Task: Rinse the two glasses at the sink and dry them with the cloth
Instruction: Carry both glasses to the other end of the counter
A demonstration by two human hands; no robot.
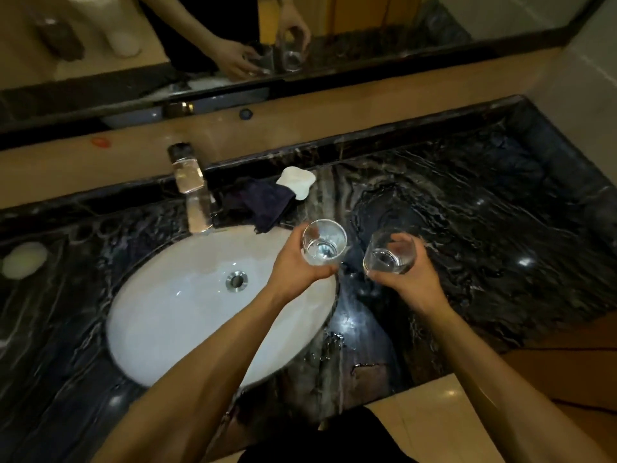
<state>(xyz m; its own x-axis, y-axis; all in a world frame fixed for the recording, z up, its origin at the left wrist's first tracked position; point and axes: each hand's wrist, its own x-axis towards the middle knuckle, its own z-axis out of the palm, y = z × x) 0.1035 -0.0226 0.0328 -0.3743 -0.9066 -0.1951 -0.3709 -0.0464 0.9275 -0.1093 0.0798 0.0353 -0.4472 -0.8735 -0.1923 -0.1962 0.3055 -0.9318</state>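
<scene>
Countertop (484, 202) of dark veined stone fills most of the view, running from the left edge to the right wall, with a tan ledge and a mirror (300, 38) along its far side. Set into the left half of it is a white oval sink (173, 312) with a metal drain (236, 281) near its middle. A chrome faucet (193, 192) stands at the far rim of the sink. Just right of the faucet a dark cloth (263, 203) lies crumpled on the stone, its near corner hanging toward the basin, and a small white dish (296, 180) touches its far right edge. A pale bar of soap (24, 260) sits on the counter at the far left.

Two bare forearms reach in from the near edge. The left hand (295, 267) holds the left glass (324, 242) upright over the right rim of the sink, fingers curled round its left side and the thumb wrapped under its near side. The right hand (409, 274) grips the right glass (390, 253) above the counter just right of the sink, fingers curled over its far side and the thumb along its near side; this glass tilts slightly leftward. The two glasses are near each other but apart, both open mouth up and clear
</scene>
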